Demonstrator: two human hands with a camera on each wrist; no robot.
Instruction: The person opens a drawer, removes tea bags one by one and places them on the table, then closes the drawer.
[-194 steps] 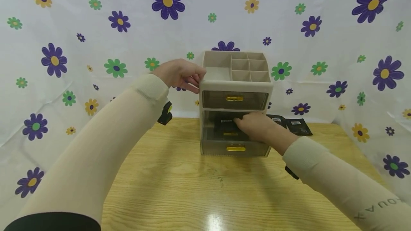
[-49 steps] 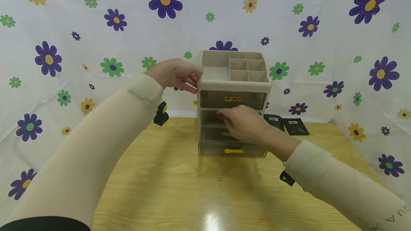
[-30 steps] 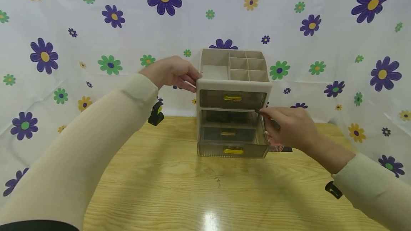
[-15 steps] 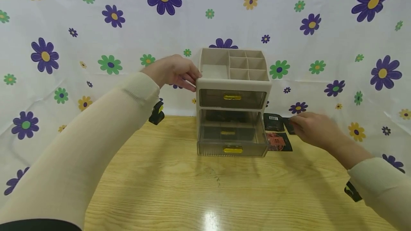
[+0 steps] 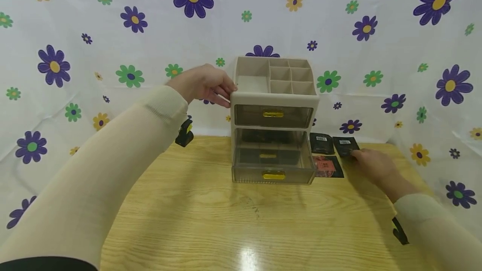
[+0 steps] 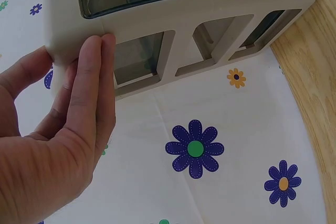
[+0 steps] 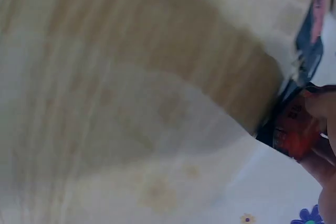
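Note:
A beige drawer organizer (image 5: 276,98) stands at the back of the table, its middle drawer (image 5: 274,175) pulled out, with a gold handle. My left hand (image 5: 205,83) holds the organizer's upper left corner; in the left wrist view the fingers (image 6: 86,85) lie along its side wall and the thumb touches the edge. Right of the organizer, my right hand (image 5: 376,170) pinches the lower right corner of a black sachet (image 5: 343,145) with a white label. The right wrist view shows that sachet's red and black underside (image 7: 291,129), blurred.
Another black sachet (image 5: 322,144) lies against the organizer's right side, with a red-and-black sachet (image 5: 328,167) in front of it. A flowered white cloth (image 5: 150,45) hangs behind the wooden table (image 5: 211,221).
My right hand has left the open drawer and moved right to the black sachet, uncovering the red-and-black one. The left hand stays at the organizer's corner.

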